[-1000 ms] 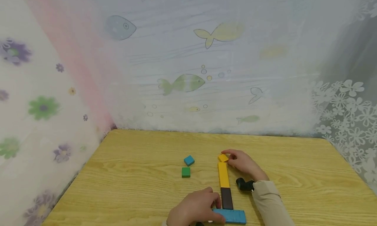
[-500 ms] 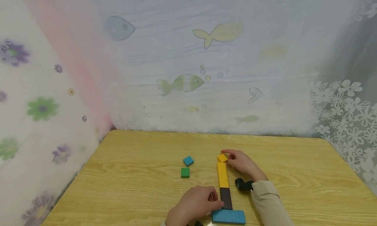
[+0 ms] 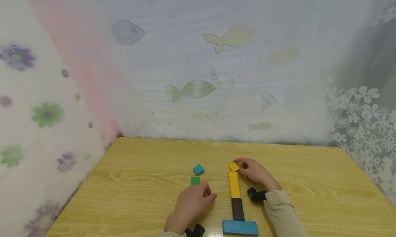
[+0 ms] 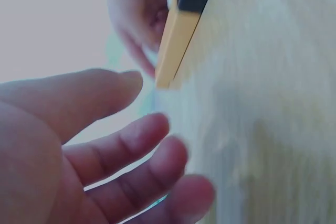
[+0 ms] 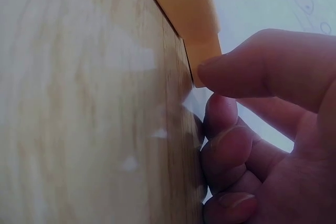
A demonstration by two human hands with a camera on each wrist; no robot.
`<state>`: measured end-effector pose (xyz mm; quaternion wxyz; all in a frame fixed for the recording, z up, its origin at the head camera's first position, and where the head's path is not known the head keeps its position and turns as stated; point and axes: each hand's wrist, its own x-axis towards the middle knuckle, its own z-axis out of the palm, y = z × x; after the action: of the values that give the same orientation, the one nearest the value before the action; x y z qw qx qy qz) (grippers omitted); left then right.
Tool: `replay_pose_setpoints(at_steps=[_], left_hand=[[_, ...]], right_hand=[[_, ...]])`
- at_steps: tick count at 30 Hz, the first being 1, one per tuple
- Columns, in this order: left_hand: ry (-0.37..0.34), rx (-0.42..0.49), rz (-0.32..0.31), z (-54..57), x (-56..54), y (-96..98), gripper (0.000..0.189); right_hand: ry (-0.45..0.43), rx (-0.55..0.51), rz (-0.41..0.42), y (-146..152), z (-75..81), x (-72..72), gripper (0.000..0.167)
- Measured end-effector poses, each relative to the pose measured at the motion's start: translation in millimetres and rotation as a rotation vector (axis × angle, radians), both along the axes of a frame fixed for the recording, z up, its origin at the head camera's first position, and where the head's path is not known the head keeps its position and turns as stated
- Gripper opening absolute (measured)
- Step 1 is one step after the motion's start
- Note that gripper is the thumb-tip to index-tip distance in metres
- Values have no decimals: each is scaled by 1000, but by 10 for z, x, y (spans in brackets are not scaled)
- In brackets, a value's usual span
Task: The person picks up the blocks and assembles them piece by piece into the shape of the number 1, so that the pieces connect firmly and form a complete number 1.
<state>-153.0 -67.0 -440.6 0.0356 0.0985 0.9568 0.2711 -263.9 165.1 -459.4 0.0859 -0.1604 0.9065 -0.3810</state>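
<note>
In the head view my right hand pinches a small yellow block, index finger behind it and thumb at its right side. The thumb presses its face in the right wrist view. A long yellow block lies just in front of it, end to end with a black block. Across the near end lies a long blue block. My left hand is over the table left of this row, its fingers loosely bent and holding nothing. It overlaps the near edge of a green block.
Beyond the green block lies a small blue block, turned at an angle. The wooden table ends at a fish-printed curtain behind. Black wrist cameras sit at both wrists.
My left hand has let go of the long blue block and moved left and away from me, toward the green block. The right hand stays at the small yellow block.
</note>
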Motion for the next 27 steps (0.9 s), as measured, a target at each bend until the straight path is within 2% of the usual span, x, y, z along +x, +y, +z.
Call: replay_pose_setpoints(at_steps=[4, 6, 9, 13, 15, 17, 21, 27], left_hand=[[44, 18, 65, 23, -61, -119, 24], [44, 40, 106, 24, -97, -178, 25], [12, 96, 182, 3, -146, -275, 32], [-67, 141, 300, -62, -166, -429, 58], [-100, 143, 332, -99, -164, -497, 69], [-124, 134, 324, -131, -160, -538, 76], [-130, 127, 253, -158, -162, -553, 76], [-61, 55, 176, -129, -202, -502, 63]], right_hand=[[-4, 1, -1, 51, 6, 18, 37], [4, -6, -7, 63, 19, 20, 36], [20, -19, 1, 53, 22, 25, 36], [17, -33, 37, -1, -34, 49, 36], [14, -39, 47, -27, -72, 61, 36], [10, -49, 43, -41, -99, 78, 36], [3, -49, 14, -33, -116, 103, 36], [24, -33, 10, 13, -57, 59, 37]])
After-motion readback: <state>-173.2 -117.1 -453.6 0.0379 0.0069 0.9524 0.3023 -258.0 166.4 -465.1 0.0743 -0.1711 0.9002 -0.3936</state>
